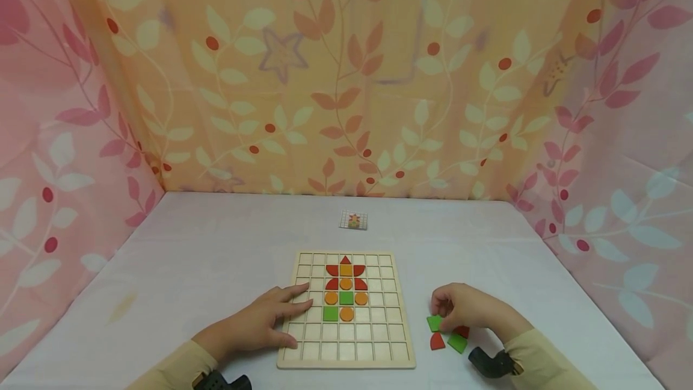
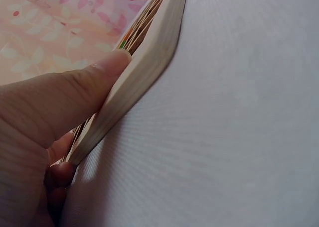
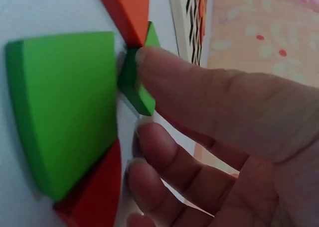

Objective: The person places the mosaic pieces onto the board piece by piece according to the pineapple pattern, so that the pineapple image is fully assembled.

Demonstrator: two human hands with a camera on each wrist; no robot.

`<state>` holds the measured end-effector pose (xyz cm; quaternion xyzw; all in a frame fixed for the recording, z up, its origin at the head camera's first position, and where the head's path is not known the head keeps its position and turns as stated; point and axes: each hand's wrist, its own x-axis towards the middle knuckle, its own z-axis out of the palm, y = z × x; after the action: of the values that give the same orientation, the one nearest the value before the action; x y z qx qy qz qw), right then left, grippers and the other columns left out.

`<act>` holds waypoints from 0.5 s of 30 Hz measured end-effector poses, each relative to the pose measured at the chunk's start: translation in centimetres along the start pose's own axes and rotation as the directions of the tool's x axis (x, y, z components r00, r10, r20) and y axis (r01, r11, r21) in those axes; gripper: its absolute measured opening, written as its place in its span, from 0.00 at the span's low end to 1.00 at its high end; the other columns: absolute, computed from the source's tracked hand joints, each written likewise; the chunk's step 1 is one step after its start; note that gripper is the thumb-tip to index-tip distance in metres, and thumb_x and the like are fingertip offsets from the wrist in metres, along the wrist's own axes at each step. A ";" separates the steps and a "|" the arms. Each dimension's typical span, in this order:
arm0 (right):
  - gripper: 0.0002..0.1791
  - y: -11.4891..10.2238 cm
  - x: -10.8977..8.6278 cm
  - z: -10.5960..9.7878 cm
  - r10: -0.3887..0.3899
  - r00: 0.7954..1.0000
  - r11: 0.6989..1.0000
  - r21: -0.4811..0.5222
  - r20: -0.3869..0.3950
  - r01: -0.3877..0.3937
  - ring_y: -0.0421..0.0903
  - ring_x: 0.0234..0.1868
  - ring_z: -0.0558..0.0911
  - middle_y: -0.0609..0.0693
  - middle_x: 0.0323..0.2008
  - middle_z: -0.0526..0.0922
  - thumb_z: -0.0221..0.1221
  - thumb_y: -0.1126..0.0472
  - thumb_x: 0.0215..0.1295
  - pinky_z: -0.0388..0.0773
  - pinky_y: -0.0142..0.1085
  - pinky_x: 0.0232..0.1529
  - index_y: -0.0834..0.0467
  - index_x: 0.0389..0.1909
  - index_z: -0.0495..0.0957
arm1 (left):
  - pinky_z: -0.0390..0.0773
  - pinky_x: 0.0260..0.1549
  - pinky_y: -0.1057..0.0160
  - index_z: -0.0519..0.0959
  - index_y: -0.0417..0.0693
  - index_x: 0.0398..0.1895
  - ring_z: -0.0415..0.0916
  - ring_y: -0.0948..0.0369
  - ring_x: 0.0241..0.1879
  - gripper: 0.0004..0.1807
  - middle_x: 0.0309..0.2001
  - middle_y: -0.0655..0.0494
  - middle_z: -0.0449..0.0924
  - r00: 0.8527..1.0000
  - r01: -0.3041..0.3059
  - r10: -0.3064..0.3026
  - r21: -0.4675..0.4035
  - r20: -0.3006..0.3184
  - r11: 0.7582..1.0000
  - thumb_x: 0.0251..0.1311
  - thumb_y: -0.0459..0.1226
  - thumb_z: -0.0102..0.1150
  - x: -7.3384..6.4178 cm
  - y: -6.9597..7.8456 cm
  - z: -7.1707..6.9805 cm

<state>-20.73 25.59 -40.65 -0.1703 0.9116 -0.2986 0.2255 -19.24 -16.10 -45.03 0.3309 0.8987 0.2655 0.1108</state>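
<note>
A wooden grid board (image 1: pixel 373 351) lies on the white cloth and bears a figure of red, orange and green pieces. My left hand (image 1: pixel 267 318) rests on its left edge, fingers spread; in the left wrist view the thumb (image 2: pixel 99 75) lies on the rim. To the right of the board, my right hand (image 1: pixel 471 309) pinches a green square piece (image 1: pixel 435 322) low over the cloth. The right wrist view shows the thumb on this green piece (image 3: pixel 144 100). Close by lie a red quarter-round piece (image 1: pixel 437 342), another green piece (image 1: pixel 458 343) and a partly covered red piece (image 1: pixel 462 331).
A small pattern card (image 1: pixel 354 220) with a printed figure on a grid lies behind the board. Patterned cloth walls (image 1: pixel 346 77) close off the back and both sides of the table. Black wrist cameras (image 1: pixel 489 362) sit at both cuffs.
</note>
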 end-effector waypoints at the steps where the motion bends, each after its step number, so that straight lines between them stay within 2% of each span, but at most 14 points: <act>1: 0.12 0.1 0.0 0.1 -0.015 1.000 1.000 -0.003 0.004 0.015 0.44 0.24 0.71 0.47 0.21 0.73 0.67 0.70 0.42 0.69 0.35 0.23 0.56 0.26 0.75 | 0.59 0.55 0.49 0.63 0.64 0.65 0.56 0.60 0.58 0.41 0.71 0.59 0.48 1.000 0.003 -0.003 -0.004 0.001 1.000 0.45 0.64 0.56 0.0 0.0 0.0; 4: 0.13 0.2 0.0 0.2 -0.048 0.999 0.998 -0.033 0.006 0.048 0.43 0.24 0.71 0.46 0.22 0.72 0.67 0.70 0.41 0.68 0.34 0.22 0.56 0.25 0.73 | 0.59 0.55 0.49 0.63 0.65 0.65 0.56 0.59 0.58 0.41 0.71 0.60 0.48 1.000 0.012 -0.012 -0.009 0.002 1.000 0.45 0.64 0.57 0.1 0.0 0.0; 8: 0.14 0.1 0.1 0.2 -0.053 0.999 0.995 -0.085 -0.001 0.053 0.43 0.23 0.71 0.46 0.21 0.72 0.67 0.70 0.41 0.68 0.34 0.21 0.54 0.24 0.71 | 0.59 0.55 0.49 0.63 0.66 0.65 0.55 0.60 0.58 0.41 0.71 0.60 0.48 1.000 0.016 -0.016 -0.007 0.003 1.000 0.44 0.64 0.56 0.1 0.0 0.0; 15: 0.11 -0.7 0.4 -0.2 0.013 1.000 0.997 -0.079 -0.006 -0.014 0.45 0.23 0.72 0.47 0.19 0.72 0.64 0.69 0.47 0.68 0.36 0.22 0.54 0.22 0.72 | 0.59 0.55 0.49 0.63 0.65 0.65 0.55 0.59 0.59 0.41 0.71 0.60 0.48 1.000 0.000 0.000 -0.006 0.004 1.000 0.45 0.64 0.57 0.1 0.0 0.0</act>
<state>-21.05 24.97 -40.26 -0.1720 0.9245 -0.2611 0.2179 -19.28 -16.05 -44.98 0.3311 0.8978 0.2675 0.1134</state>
